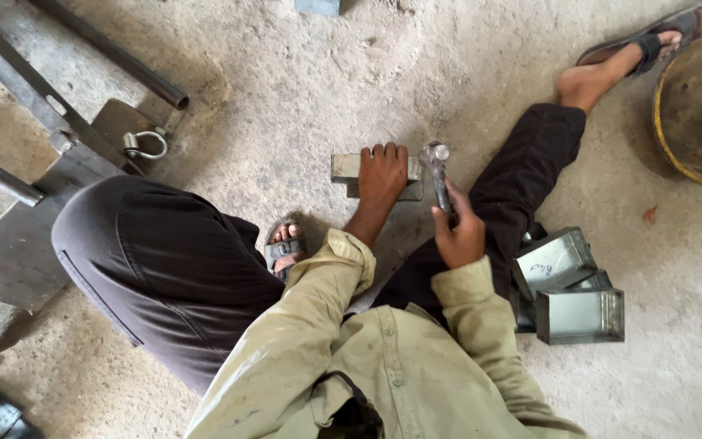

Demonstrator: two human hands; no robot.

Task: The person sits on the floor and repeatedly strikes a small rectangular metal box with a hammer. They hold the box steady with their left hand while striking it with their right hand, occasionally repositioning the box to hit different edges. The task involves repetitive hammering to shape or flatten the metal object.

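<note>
Lying flat on the concrete floor (302, 73) between the outstretched legs, a grey rectangular metal box (344, 167), dull and open-sided, long edge toward the body. Pinned there by the left hand (381, 172), palm down, fingers spread and curled over its far rim. Just beside its right end, the right hand (458, 232) wrapped tight around a hammer (438, 172), head up; similar metal boxes (574, 297) stacked by the right knee.
</note>
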